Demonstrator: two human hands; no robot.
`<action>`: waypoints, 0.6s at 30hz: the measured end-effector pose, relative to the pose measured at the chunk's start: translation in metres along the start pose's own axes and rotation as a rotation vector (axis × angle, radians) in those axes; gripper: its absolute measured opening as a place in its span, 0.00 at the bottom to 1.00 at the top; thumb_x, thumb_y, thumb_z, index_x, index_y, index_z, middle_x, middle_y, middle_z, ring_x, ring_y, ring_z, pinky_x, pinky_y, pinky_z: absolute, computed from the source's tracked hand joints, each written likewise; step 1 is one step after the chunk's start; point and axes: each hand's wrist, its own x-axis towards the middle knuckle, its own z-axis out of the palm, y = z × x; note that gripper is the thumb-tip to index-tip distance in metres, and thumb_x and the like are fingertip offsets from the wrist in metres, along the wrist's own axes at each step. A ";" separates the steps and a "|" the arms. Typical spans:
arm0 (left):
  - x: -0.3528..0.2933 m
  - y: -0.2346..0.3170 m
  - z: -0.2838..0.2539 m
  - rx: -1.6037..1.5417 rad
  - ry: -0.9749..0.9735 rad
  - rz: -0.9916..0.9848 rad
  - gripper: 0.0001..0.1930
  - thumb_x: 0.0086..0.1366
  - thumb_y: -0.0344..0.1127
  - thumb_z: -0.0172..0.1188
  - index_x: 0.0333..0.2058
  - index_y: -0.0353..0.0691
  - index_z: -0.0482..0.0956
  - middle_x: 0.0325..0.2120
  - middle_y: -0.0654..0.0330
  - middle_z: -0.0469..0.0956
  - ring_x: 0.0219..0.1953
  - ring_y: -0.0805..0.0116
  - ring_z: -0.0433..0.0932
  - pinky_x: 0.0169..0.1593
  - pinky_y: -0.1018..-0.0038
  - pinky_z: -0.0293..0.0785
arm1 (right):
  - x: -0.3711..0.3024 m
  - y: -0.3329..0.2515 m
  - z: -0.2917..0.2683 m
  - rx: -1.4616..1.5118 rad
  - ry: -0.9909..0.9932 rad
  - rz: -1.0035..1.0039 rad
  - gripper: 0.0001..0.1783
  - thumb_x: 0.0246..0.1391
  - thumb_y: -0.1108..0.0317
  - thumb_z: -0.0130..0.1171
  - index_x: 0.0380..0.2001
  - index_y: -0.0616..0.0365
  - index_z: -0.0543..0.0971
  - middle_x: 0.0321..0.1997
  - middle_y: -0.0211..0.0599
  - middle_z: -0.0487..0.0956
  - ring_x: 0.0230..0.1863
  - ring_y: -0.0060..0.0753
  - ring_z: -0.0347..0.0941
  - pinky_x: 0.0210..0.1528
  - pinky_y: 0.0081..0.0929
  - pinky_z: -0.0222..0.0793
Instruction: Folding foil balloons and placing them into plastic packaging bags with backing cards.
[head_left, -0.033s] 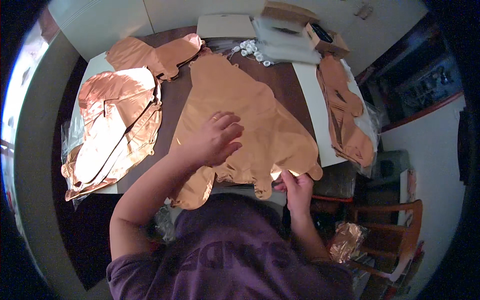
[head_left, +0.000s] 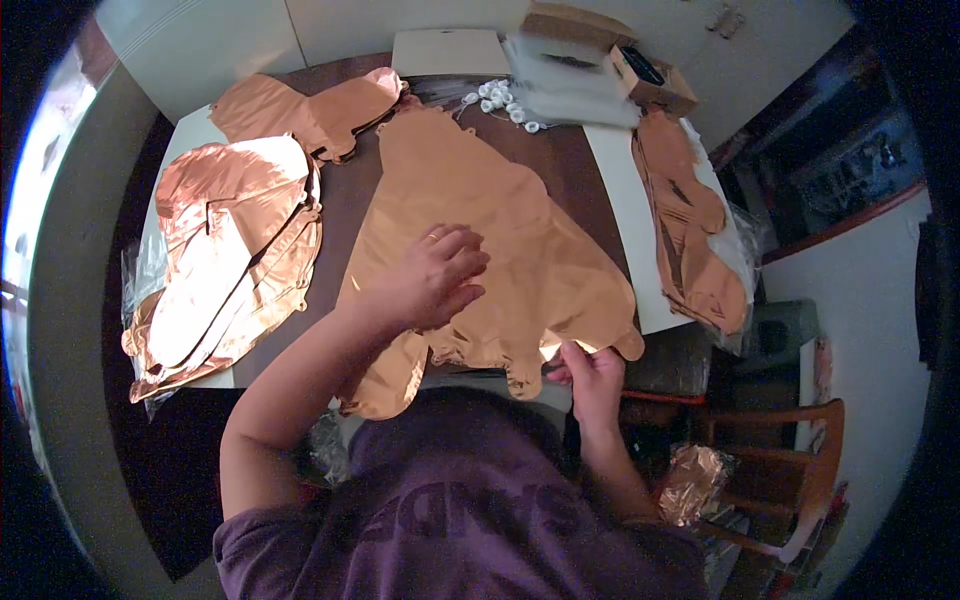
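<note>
A large uninflated copper-coloured foil balloon [head_left: 480,220] lies flat over the middle of the table, its lobed lower edge toward me. My left hand [head_left: 445,275] is over the balloon's centre, fingers loosely bent and apart, holding nothing. Whether it rests on the foil or hovers just above, I cannot tell. At the near right edge, my right hand [head_left: 590,380] pinches the foil between thumb and fingers, beside a short tab [head_left: 523,380]. A rounded lobe [head_left: 385,385] hangs near the table's front edge below my left forearm.
More flat copper foil balloons [head_left: 235,240] are piled at left, with another stack [head_left: 310,110] behind. Folded ones [head_left: 685,220] lie at right. Small white rolls [head_left: 500,98], plastic sleeves [head_left: 570,85] and an open cardboard box [head_left: 655,80] sit at the back. A wooden chair [head_left: 825,460] stands lower right.
</note>
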 end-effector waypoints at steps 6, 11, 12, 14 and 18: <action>0.004 -0.002 0.009 -0.008 -0.006 0.044 0.20 0.54 0.35 0.64 0.45 0.36 0.75 0.48 0.46 0.73 0.55 0.43 0.69 0.59 0.51 0.65 | 0.001 -0.001 -0.003 0.087 -0.026 0.063 0.14 0.59 0.63 0.59 0.37 0.66 0.79 0.31 0.37 0.83 0.22 0.25 0.78 0.24 0.20 0.72; 0.002 -0.001 0.009 0.045 -0.021 0.005 0.21 0.55 0.37 0.64 0.47 0.37 0.75 0.50 0.48 0.72 0.58 0.45 0.67 0.62 0.49 0.61 | 0.005 0.001 -0.003 0.089 -0.033 0.091 0.15 0.61 0.63 0.56 0.39 0.67 0.78 0.32 0.40 0.82 0.22 0.27 0.78 0.23 0.22 0.75; 0.002 0.001 0.008 0.068 -0.015 -0.003 0.22 0.55 0.38 0.64 0.48 0.38 0.75 0.50 0.50 0.72 0.58 0.47 0.67 0.63 0.49 0.60 | 0.004 0.000 -0.002 0.097 -0.028 0.070 0.15 0.61 0.62 0.56 0.39 0.67 0.78 0.30 0.39 0.81 0.22 0.27 0.78 0.22 0.22 0.75; 0.004 0.004 0.006 0.054 -0.021 -0.019 0.21 0.55 0.37 0.64 0.48 0.38 0.75 0.51 0.49 0.71 0.58 0.45 0.67 0.63 0.48 0.60 | 0.004 -0.002 0.000 0.104 -0.022 0.053 0.16 0.61 0.62 0.56 0.39 0.68 0.77 0.28 0.38 0.81 0.21 0.27 0.78 0.22 0.22 0.74; 0.011 0.010 0.004 0.057 -0.013 0.065 0.21 0.55 0.38 0.64 0.47 0.38 0.75 0.49 0.50 0.72 0.57 0.48 0.68 0.62 0.51 0.61 | 0.004 0.001 -0.005 0.055 -0.002 0.038 0.17 0.61 0.59 0.56 0.37 0.66 0.77 0.25 0.36 0.80 0.19 0.26 0.77 0.18 0.18 0.68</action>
